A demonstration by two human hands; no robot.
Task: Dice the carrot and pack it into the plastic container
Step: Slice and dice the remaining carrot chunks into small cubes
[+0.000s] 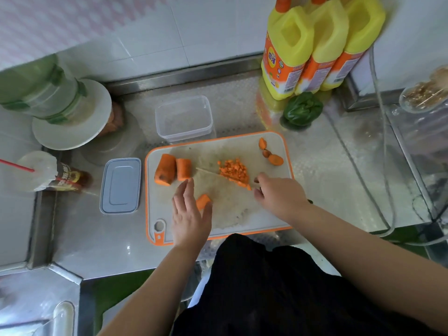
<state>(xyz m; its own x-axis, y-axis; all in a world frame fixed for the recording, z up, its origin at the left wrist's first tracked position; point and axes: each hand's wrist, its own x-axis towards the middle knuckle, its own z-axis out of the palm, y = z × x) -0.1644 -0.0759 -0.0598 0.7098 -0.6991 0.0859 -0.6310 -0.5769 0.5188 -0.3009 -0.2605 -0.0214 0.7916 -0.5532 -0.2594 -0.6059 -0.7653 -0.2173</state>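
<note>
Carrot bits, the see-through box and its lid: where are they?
Diced carrot pile [234,171], head view, middle of the heap on the cutting board.
Plastic container [184,118], head view, its bare floor.
Grey lid [120,185], head view, centre of its flat top.

We see soft, even daylight, fairly bright, no harsh shadows. The steel desk [315,166] throws back pale glare, strongest on its right half and along the near left edge. Faint shadows sit under the hands, left hand [190,214] and right hand [278,195], on the cutting board [230,214]. Strong wide-angle bending at the edges: the yellow bottles [315,44] lean outward, the wall tiles [145,32] curve. We note the centre is reasonably sharp; the left stack of plates [70,117] and the cup [36,170] are smeared, the bottom left corner is soft. The dark clothing [266,287] at the bottom shows no detail. Colours look slightly washed out.
</note>
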